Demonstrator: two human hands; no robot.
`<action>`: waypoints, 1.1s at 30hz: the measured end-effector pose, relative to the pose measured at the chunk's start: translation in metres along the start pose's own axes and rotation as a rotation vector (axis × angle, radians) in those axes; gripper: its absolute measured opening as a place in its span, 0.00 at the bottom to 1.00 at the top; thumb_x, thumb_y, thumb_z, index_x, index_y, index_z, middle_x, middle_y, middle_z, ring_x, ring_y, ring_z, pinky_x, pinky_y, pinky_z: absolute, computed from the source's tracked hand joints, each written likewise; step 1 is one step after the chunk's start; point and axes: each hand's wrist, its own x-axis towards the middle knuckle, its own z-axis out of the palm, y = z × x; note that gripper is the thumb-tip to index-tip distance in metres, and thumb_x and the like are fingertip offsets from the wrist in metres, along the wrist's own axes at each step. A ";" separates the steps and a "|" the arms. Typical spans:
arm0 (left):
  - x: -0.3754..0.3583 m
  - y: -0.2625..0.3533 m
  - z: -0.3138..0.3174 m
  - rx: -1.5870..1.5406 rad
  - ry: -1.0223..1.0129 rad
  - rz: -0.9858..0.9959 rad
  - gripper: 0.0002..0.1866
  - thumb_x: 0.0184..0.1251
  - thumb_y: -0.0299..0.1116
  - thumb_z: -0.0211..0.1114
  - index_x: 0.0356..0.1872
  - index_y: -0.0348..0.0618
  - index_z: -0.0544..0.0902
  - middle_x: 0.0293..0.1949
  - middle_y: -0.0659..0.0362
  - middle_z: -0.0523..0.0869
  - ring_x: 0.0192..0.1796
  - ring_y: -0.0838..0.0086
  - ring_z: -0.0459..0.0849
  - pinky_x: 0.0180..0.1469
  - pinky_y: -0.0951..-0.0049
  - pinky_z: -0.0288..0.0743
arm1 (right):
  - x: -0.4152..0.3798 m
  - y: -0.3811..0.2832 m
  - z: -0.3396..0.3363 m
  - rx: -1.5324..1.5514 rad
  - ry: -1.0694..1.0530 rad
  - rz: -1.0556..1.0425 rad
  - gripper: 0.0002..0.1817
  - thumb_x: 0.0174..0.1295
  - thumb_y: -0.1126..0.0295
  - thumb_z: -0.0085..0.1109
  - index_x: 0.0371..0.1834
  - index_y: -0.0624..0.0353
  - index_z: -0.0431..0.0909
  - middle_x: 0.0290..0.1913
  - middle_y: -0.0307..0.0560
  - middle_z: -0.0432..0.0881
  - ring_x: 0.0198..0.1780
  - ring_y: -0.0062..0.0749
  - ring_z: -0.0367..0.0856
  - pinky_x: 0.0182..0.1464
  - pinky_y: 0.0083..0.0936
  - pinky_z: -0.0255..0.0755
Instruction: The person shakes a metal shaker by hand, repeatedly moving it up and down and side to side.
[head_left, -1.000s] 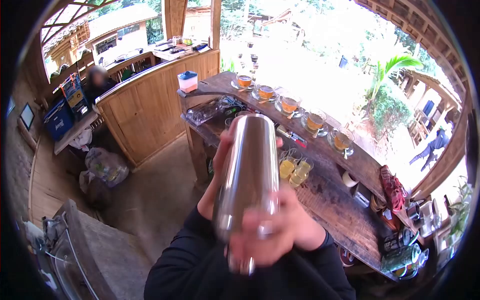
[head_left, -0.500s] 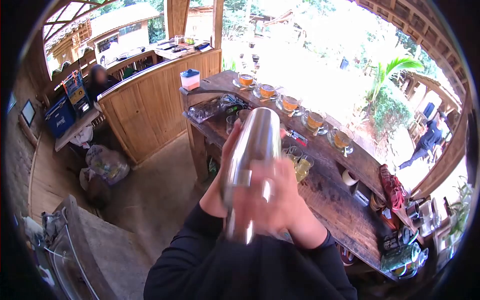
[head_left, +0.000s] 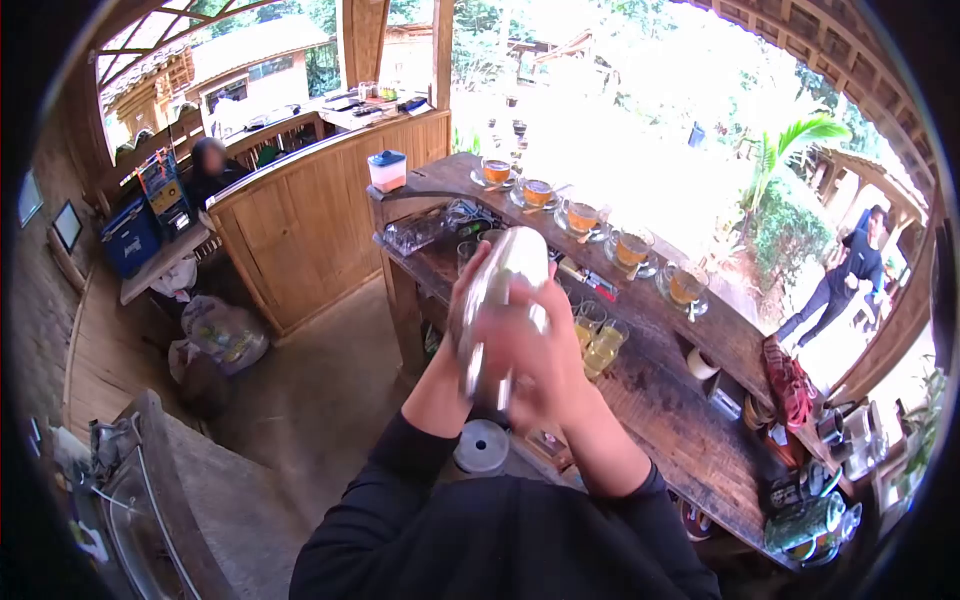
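Note:
A metallic cocktail shaker (head_left: pixel 522 258) is held up in front of my chest, tilted, its lower part smeared by motion. My right hand (head_left: pixel 535 355) wraps around its near side, with the fingers blurred. Along the left side my left hand (head_left: pixel 458 335) grips the same shaker, partly hidden behind it. Just beyond the hands, glasses of yellowish liquid (head_left: pixel 603 350) stand on the dark wooden counter (head_left: pixel 655 410). Several glass cups of amber drink (head_left: pixel 633 248) line the raised shelf, each on a saucer with a small spoon.
A tub with a blue lid (head_left: pixel 387 171) sits at the shelf's far end. Red cord (head_left: pixel 790 380) and glass jars (head_left: pixel 808 518) are at the right. Below my hands is a round grey lid (head_left: pixel 481 447). One person sits behind the wooden partition (head_left: pixel 320 205); another stands outside.
The shaker and both hands have shifted slightly up and away from my body, exposing the round grey lid below. The person outside has turned more toward the counter.

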 end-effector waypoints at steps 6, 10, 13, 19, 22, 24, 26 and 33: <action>0.013 -0.007 -0.020 0.260 -0.040 0.132 0.24 0.72 0.47 0.48 0.59 0.41 0.71 0.53 0.47 0.78 0.51 0.60 0.81 0.52 0.59 0.79 | 0.009 -0.019 -0.032 -0.031 -0.059 -0.033 0.28 0.43 0.67 0.68 0.52 0.59 0.74 0.60 0.54 0.73 0.59 0.57 0.70 0.64 0.50 0.57; -0.003 -0.009 0.015 -0.144 -0.430 -0.009 0.46 0.59 0.62 0.60 0.72 0.47 0.53 0.68 0.38 0.59 0.70 0.46 0.60 0.63 0.36 0.65 | 0.015 -0.042 -0.039 -0.034 0.228 -0.580 0.16 0.49 0.62 0.67 0.41 0.38 0.73 0.50 0.23 0.82 0.58 0.43 0.76 0.62 0.53 0.57; 0.009 -0.014 0.006 0.065 -0.193 -0.045 0.37 0.65 0.63 0.52 0.64 0.43 0.66 0.55 0.48 0.77 0.51 0.61 0.82 0.49 0.61 0.80 | -0.015 0.001 0.025 0.006 0.577 -0.327 0.17 0.45 0.69 0.69 0.38 0.41 0.76 0.48 0.26 0.82 0.58 0.40 0.76 0.60 0.48 0.62; 0.057 -0.047 -0.072 1.142 -0.015 0.319 0.25 0.72 0.52 0.46 0.55 0.41 0.74 0.47 0.53 0.80 0.50 0.64 0.81 0.57 0.61 0.74 | -0.009 0.017 -0.034 0.057 0.224 0.262 0.23 0.42 0.71 0.68 0.45 0.60 0.77 0.52 0.51 0.78 0.56 0.51 0.74 0.62 0.48 0.62; 0.031 -0.027 0.021 0.045 -0.129 -0.227 0.28 0.70 0.54 0.49 0.58 0.41 0.71 0.53 0.52 0.79 0.48 0.62 0.82 0.49 0.60 0.79 | 0.010 -0.028 -0.072 -0.064 0.078 -0.012 0.20 0.45 0.70 0.67 0.45 0.52 0.78 0.50 0.45 0.80 0.57 0.45 0.75 0.62 0.47 0.63; 0.010 -0.041 0.078 0.107 -0.166 -0.147 0.34 0.68 0.59 0.51 0.63 0.40 0.67 0.52 0.49 0.80 0.47 0.61 0.83 0.46 0.60 0.81 | 0.018 -0.047 -0.095 -0.250 0.135 -0.548 0.17 0.46 0.69 0.66 0.42 0.45 0.80 0.48 0.37 0.82 0.55 0.41 0.77 0.58 0.46 0.65; 0.020 -0.053 0.077 0.112 -0.316 -0.156 0.35 0.69 0.58 0.49 0.65 0.39 0.65 0.54 0.46 0.78 0.47 0.60 0.83 0.46 0.62 0.82 | 0.008 -0.035 -0.108 -0.257 0.137 -0.591 0.16 0.47 0.67 0.65 0.42 0.43 0.80 0.47 0.35 0.82 0.55 0.41 0.77 0.55 0.46 0.66; 0.091 -0.130 0.056 -0.115 -0.170 -0.180 0.30 0.70 0.49 0.50 0.63 0.35 0.65 0.56 0.45 0.76 0.51 0.59 0.81 0.51 0.59 0.79 | -0.017 -0.006 -0.152 -0.109 0.277 0.284 0.22 0.45 0.65 0.67 0.46 0.54 0.78 0.51 0.49 0.79 0.55 0.50 0.76 0.60 0.45 0.65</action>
